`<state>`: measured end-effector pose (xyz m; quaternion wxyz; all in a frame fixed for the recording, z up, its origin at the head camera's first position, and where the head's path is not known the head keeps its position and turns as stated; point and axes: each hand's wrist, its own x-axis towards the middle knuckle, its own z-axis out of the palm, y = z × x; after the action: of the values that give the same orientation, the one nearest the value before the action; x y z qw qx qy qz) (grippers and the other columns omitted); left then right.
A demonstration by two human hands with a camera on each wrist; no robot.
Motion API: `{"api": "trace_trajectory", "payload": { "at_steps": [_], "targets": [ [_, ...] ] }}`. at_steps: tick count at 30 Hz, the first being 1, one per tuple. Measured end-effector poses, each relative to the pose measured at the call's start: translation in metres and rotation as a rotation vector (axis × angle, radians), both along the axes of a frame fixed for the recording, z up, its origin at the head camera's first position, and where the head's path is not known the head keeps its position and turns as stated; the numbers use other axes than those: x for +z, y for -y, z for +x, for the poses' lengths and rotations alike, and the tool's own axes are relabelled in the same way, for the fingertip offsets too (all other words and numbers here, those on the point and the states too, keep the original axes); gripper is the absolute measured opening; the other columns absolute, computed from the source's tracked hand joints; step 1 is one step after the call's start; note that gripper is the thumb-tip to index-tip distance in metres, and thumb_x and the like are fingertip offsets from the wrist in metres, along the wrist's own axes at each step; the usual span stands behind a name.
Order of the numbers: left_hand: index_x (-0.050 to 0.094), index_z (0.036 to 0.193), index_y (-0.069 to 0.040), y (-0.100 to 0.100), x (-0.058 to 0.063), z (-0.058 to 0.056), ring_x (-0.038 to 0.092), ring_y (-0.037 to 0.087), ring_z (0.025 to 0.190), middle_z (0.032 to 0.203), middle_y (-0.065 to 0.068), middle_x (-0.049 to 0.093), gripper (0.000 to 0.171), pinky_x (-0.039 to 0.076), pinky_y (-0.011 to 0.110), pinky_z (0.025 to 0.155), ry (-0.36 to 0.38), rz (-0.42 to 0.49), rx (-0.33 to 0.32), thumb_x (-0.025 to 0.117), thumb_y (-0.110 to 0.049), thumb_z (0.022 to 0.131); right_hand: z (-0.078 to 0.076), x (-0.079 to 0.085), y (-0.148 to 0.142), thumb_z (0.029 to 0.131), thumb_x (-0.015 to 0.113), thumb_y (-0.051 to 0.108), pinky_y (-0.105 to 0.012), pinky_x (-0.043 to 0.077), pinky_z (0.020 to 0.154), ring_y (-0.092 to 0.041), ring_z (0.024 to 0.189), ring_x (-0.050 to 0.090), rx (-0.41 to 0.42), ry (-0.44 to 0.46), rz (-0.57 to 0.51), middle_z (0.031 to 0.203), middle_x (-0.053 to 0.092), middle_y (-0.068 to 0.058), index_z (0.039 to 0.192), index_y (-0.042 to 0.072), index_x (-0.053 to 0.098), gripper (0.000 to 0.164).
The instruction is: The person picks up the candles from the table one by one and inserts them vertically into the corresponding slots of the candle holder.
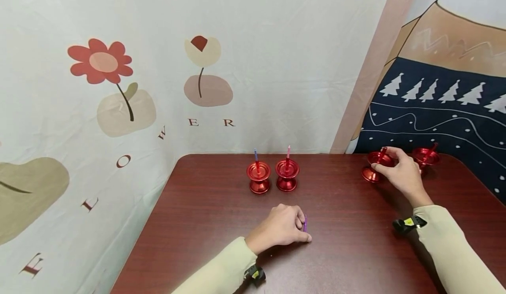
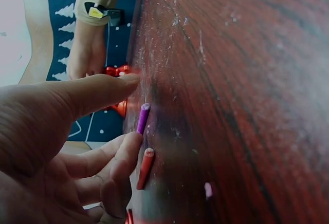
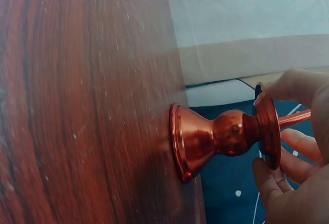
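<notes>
At the table's right back, my right hand [image 1: 405, 173] grips a red metallic candle holder [image 3: 236, 134] by its dish, thumb on one side of the rim and fingers on the other. A red stem [image 3: 295, 118] rises from that dish. Its base sits right at the tabletop. Near the table's middle, my left hand [image 1: 278, 226] hovers low with thumb and fingers apart. A thin purple candle [image 2: 143, 118] shows in the gap between them. Close by the fingers in the left wrist view is a red candle [image 2: 146, 168], hidden behind the hand in the head view.
Two red candle holders stand at the back middle, one with a blue candle [image 1: 256, 154], the other with a pink candle [image 1: 288, 151]. Another red holder [image 1: 428, 155] is behind my right hand. A small pink piece [image 2: 208, 189] lies on the table [image 1: 205, 224]. Printed cloth hangs behind.
</notes>
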<state>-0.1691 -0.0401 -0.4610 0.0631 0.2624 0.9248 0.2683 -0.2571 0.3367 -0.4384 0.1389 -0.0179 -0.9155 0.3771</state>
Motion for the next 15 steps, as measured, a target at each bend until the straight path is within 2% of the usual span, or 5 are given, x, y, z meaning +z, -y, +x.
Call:
{"api": "trace_trajectory", "payload": {
  "at_steps": [3,7,8,12,15],
  "targets": [
    [0.070,0.087,-0.020,-0.003,0.008,0.003,0.054,-0.002,0.071,0.071,-0.020,0.060,0.037,0.051,0.024,0.076,0.003,-0.057,0.003,0.101,-0.039,0.079,0.001,0.000,0.003,0.104,0.076,0.024,-0.079,0.037,0.111,-0.062,0.136,0.050,0.009,0.014,-0.009,0.153,0.049,-0.043,0.158,-0.012,0.042,0.074],
    [0.069,0.084,-0.020,-0.007,0.005,0.001,0.055,0.002,0.071,0.068,-0.018,0.058,0.037,0.053,0.027,0.077,-0.032,-0.077,0.000,0.098,-0.042,0.082,0.001,0.000,0.008,0.103,0.077,0.023,-0.075,0.043,0.108,-0.061,0.134,0.053,0.028,0.007,-0.006,0.151,0.051,-0.043,0.157,-0.012,0.044,0.073],
    [0.069,0.083,-0.020,-0.008,-0.002,-0.003,0.055,0.003,0.071,0.069,-0.018,0.058,0.036,0.053,0.028,0.075,-0.062,-0.079,-0.004,0.097,-0.043,0.083,0.002,0.000,0.009,0.102,0.078,0.023,-0.074,0.045,0.109,-0.060,0.134,0.054,0.033,0.002,-0.005,0.151,0.052,-0.042,0.156,-0.012,0.045,0.072],
    [0.074,0.081,-0.022,-0.013,-0.011,-0.008,0.059,0.005,0.069,0.071,-0.017,0.063,0.025,0.055,0.030,0.066,-0.141,-0.104,-0.009,0.092,-0.038,0.086,0.003,0.000,0.015,0.100,0.081,0.023,-0.038,0.055,0.108,-0.056,0.133,0.058,0.063,-0.003,-0.010,0.149,0.056,-0.040,0.155,-0.009,0.049,0.072],
    [0.078,0.079,-0.024,-0.018,-0.004,-0.008,0.062,0.007,0.065,0.071,-0.017,0.066,0.015,0.056,0.032,0.059,-0.161,-0.145,0.004,0.089,-0.031,0.087,0.004,0.000,0.019,0.099,0.084,0.024,-0.010,0.045,0.092,-0.054,0.131,0.061,0.093,-0.006,-0.018,0.147,0.058,-0.038,0.153,-0.007,0.052,0.070]
  ]
}}
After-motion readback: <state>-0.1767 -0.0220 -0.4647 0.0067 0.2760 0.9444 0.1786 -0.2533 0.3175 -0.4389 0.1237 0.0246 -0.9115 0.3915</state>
